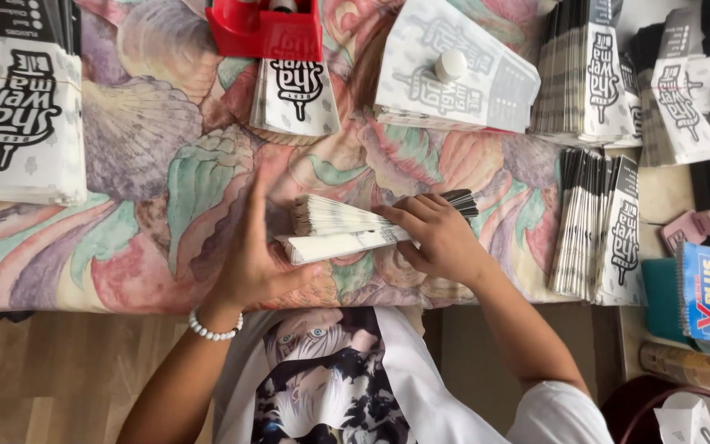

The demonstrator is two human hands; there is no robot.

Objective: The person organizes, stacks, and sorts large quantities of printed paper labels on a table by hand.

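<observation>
Near the front edge of the table (125, 148), at its middle, a stack of folded paper bags (347, 230) stands on edge atop the floral cloth. Right hand (437, 238): fingers curled over the stack's top, pressing it down and pinching the nearest bags. Left hand (248, 255): blurred, palm flat and fingers spread, set against the stack's left end. Further bag stacks (597, 226) lie along the right edge and back corners; a red plastic dispenser (265, 29) stands at the back edge
</observation>
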